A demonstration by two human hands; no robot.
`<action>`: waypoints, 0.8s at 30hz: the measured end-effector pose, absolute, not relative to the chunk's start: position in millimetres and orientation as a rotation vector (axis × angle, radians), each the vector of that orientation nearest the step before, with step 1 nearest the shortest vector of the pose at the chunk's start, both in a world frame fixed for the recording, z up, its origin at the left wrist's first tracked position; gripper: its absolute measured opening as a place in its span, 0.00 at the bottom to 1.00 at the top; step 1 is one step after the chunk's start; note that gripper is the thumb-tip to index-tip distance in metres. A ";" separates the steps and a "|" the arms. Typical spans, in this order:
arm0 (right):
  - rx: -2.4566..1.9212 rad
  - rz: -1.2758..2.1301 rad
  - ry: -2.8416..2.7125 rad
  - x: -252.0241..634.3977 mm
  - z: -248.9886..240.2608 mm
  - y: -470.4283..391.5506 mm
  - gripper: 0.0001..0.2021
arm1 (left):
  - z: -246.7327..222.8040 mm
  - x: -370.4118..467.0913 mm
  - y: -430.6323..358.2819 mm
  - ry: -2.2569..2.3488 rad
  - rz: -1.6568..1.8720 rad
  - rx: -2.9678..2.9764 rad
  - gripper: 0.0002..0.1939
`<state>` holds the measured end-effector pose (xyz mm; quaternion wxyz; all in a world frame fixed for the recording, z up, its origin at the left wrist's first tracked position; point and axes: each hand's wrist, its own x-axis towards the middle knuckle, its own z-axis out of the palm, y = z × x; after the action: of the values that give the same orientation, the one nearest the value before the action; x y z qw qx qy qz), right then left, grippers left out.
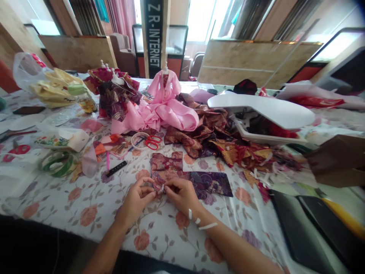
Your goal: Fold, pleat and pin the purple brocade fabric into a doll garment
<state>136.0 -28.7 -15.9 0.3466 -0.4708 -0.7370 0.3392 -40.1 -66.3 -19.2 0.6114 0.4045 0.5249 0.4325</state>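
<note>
A T-shaped piece of patterned brocade fabric [168,165], pinkish brown with a dark purple section [211,183], lies flat on the flowered tablecloth in front of me. At its lower left corner, my left hand [139,196] is closed, thumb and fingers curled in on the fabric's edge. My right hand [180,193] pinches beside it, fingertips at a small whitish strip [162,188] on that same edge. The fingertips partly cover the spot. White tape strips [207,226] are stuck along my right wrist and forearm.
Red-handled scissors [153,142], a tape roll [139,140] and a black ruler-like strip [116,168] lie beyond the fabric. Pink cloth [168,114] and brocade [208,121] are heaped behind. A white machine-like case [262,110] stands right; green tape [59,163] lies left.
</note>
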 end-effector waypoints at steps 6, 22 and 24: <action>-1.328 0.920 -1.756 143.8 -17.1 -19.7 0.08 | -10.2 -40.7 -68.4 1.274 0.972 0.899 0.19; -1.278 1.004 -1.576 155.7 -4.9 -19.3 0.10 | 12.7 -65.1 -72.4 1.789 0.886 1.519 0.08; -1.222 0.966 -1.649 151.3 -2.3 -24.7 0.09 | 16.0 -55.9 -72.3 1.735 0.960 1.631 0.05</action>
<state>151.3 -24.7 -2.3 0.4229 -0.4882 -0.6588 0.3857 -55.9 -72.3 16.0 0.2832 0.6093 0.6481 0.3585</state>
